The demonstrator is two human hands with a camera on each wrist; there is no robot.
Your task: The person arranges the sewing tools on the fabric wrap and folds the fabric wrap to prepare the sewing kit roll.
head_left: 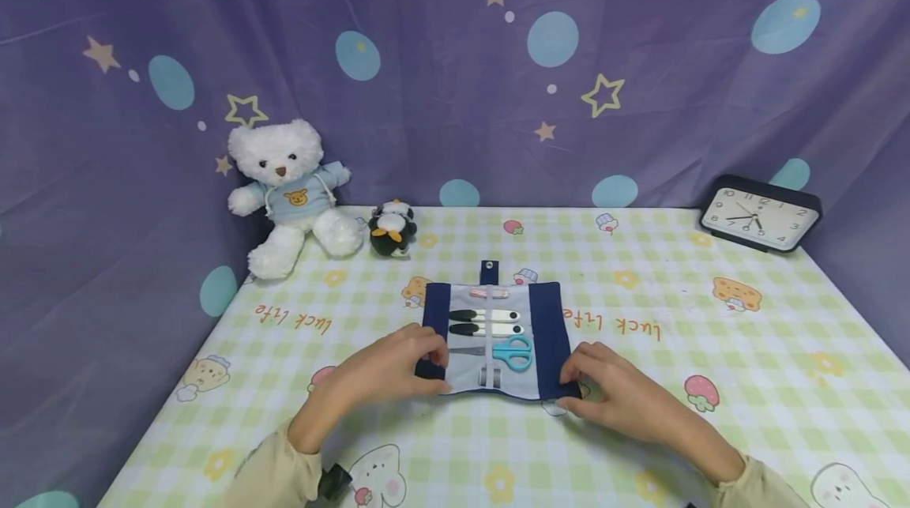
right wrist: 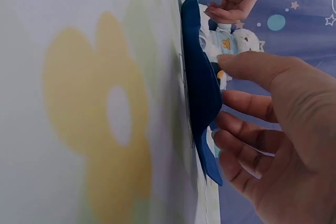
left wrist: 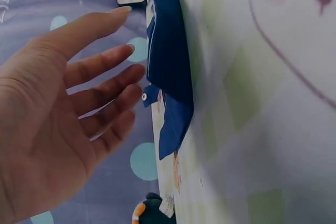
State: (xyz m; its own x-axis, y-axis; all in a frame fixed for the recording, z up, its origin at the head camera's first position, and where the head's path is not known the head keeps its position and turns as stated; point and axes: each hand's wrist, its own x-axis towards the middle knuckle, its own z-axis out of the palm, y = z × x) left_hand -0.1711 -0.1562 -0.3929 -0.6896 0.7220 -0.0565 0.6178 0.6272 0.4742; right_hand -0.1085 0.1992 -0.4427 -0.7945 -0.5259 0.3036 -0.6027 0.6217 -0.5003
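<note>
A navy fabric tool pouch (head_left: 550, 342) lies unfolded on the table, with a snap strap (head_left: 489, 272) at its far edge. Across its grey lining an elastic band holds blue-handled scissors (head_left: 519, 353), two white-handled tools (head_left: 501, 316) with black ends, a small pinkish item (head_left: 479, 294) and a grey item (head_left: 496, 377). My left hand (head_left: 391, 366) hovers at the left flap; the left wrist view shows its relaxed fingers apart from the cloth. At the right flap is my right hand (head_left: 618, 393), fingers loosely bent, fingertips at the raised edge (right wrist: 202, 87); firm contact is unclear.
A white teddy bear (head_left: 297, 184) in a blue top sits at the back left, beside a small penguin plush (head_left: 392, 229). A black-framed clock (head_left: 761, 213) stands at the back right. Behind the checked tablecloth (head_left: 640, 247) hangs a purple curtain (head_left: 455, 97).
</note>
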